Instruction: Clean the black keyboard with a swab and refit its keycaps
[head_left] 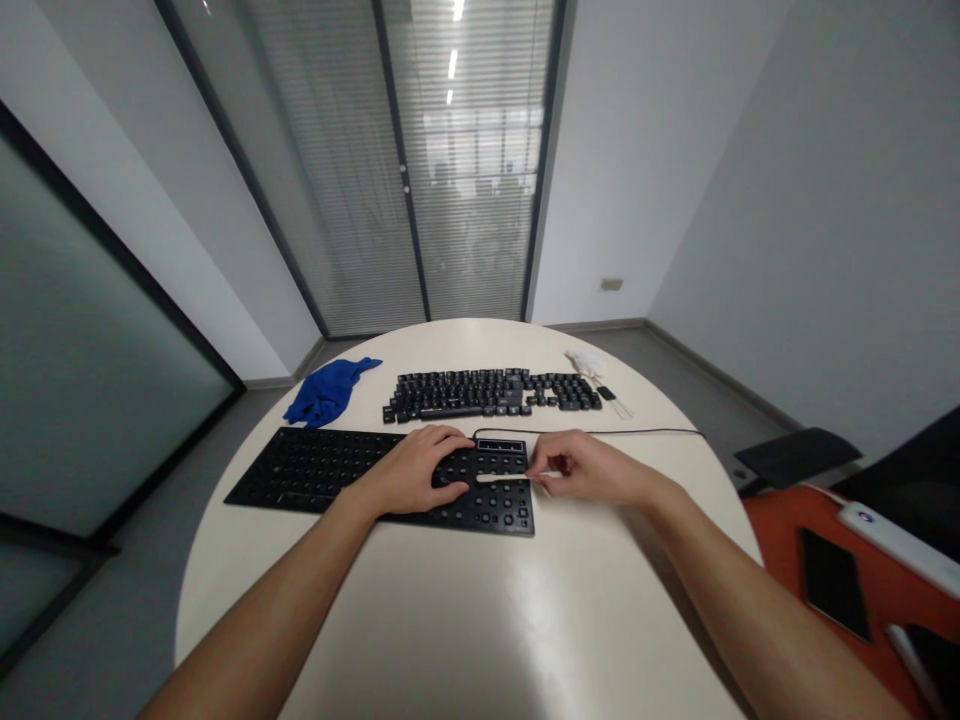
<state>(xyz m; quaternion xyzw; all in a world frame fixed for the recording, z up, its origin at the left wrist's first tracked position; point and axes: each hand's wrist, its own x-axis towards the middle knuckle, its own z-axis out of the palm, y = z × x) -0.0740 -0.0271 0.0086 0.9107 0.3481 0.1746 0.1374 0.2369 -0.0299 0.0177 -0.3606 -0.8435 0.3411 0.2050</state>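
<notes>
Keyboard (322, 465), bare of keycaps, lies across the round table (465, 620), its keycaps (457, 390) grouped in rows just beyond. A blue cloth (328, 392) sits crumpled beyond its left end. The left hand (416, 468) rests spread on the keyboard, grasping nothing; the right hand (574, 468) pinches a swab (501, 478) over the right end.

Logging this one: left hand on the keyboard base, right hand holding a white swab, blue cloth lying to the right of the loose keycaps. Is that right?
Not quite: the blue cloth lies to the left of the loose keycaps, as the head view shows. The left hand on the keyboard base and right hand holding a white swab are correct.
</notes>
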